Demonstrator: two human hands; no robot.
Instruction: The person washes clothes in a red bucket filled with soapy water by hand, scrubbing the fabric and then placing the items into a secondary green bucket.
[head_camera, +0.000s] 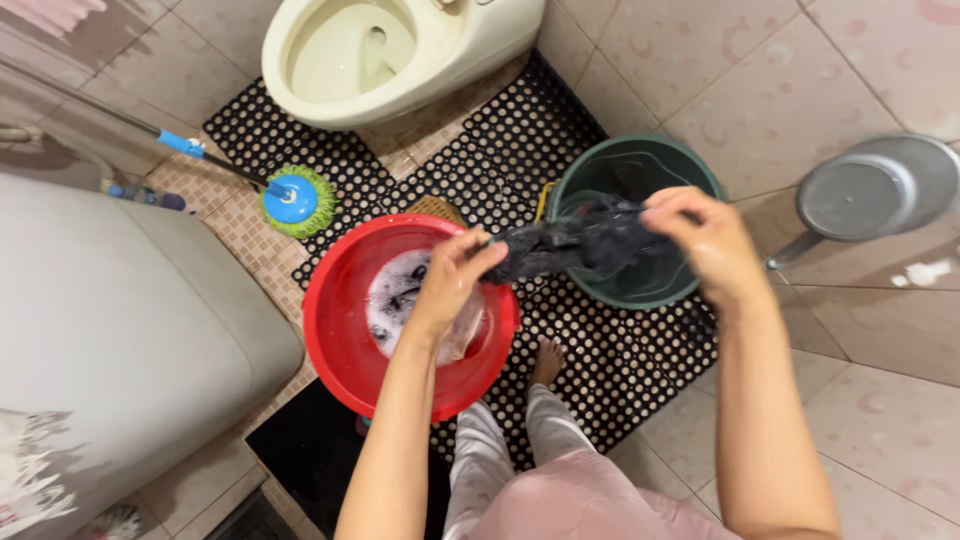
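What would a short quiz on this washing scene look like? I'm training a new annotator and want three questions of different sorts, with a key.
1. True or false: both hands grip the dark wet cloth.
2. Multiple choice: the cloth hangs mostly over which container? A) the red basin B) the green bucket C) the toilet
3. Fill in: the red basin holds water topped with white ____.

Key
1. True: the left hand pinches one end, the right hand the other.
2. B.
3. Foam; dark laundry shows through it.
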